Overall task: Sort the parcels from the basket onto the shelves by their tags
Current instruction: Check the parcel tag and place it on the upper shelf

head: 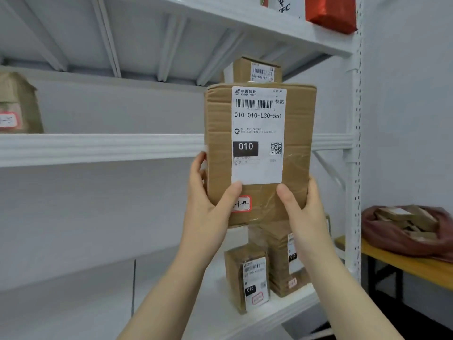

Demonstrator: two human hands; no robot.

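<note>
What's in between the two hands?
In the head view, a brown parcel with a white label is between them. The left hand and right hand grip its lower sides, thumbs on its front.

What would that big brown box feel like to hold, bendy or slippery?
Probably stiff: the cardboard box keeps square edges between the left hand and right hand. Its glossy tape may feel slippery. Perhaps light, held low.

light: bright, soft, even | shadows: faint grey under the shelves | glare: sheen on the held parcel, tape at 4 o'clock | focus: label sharp, box at 9 o'clock blurred | edges: post at 3 o'clock bows
</note>
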